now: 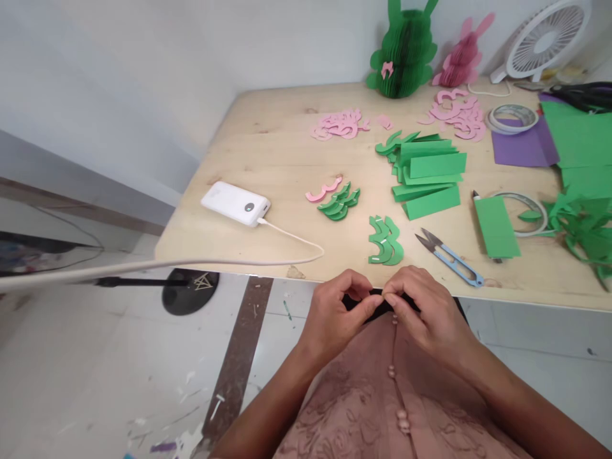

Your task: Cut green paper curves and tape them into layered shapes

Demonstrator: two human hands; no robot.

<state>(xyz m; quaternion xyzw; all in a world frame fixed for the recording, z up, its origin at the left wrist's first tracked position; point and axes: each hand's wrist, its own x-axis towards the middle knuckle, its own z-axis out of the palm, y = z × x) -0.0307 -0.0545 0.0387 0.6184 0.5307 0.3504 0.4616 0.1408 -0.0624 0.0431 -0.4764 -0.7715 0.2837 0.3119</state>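
Observation:
My left hand (340,313) and my right hand (426,308) meet at the fingertips just off the table's front edge. Both are closed in a pinch, thumb against finger; whatever lies between the tips is too small to make out. Just beyond them, curved green paper cutouts (385,241) with small whitish strips lie on the table. A stack of wavy green paper pieces (338,203) and one pink wavy piece (324,189) are farther left. Blue-handled thread snips (450,258) rest to the right of the cutouts, blades pointing away.
Folded green paper strips (433,172) and pink cutouts (340,123) lie farther back. A white power bank (235,204) trails a cable (143,266) off the left edge. Tape rolls (513,118), green scraps (586,223), a fan (547,41) and a green paper rabbit (404,54) also stand about.

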